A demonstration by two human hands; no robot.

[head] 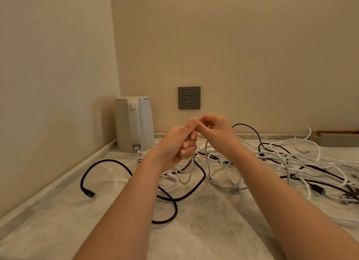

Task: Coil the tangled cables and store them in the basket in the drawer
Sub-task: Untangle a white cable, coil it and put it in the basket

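Broadly, a pale marbled countertop (204, 230) fills the lower part of the view, and a white kettle (134, 123) stands on it in the back corner against the wall. Right of the kettle, a big tangle of cables (291, 162), white and black strands crossing over one another, sprawls over the counter as far as the frame edge. A black cable (89, 193) runs out of the tangle and loops in front of the kettle, its plug end lying flat on the stone, nearer the viewer than the kettle's base. Far to the kettle's right, against the back wall, sits a low tray (338, 138) with an orange rim. Two bare forearms reach in from below, and both hands are raised just right of the kettle, touching each other. The left hand (178, 143) has its fingers curled round a white cable (191, 170) that hangs down to the tangle. The right hand (215, 131) pinches the cable's upper end between thumb and forefinger. A grey wall socket (189, 97) is set in the wall to the right of the kettle's top.
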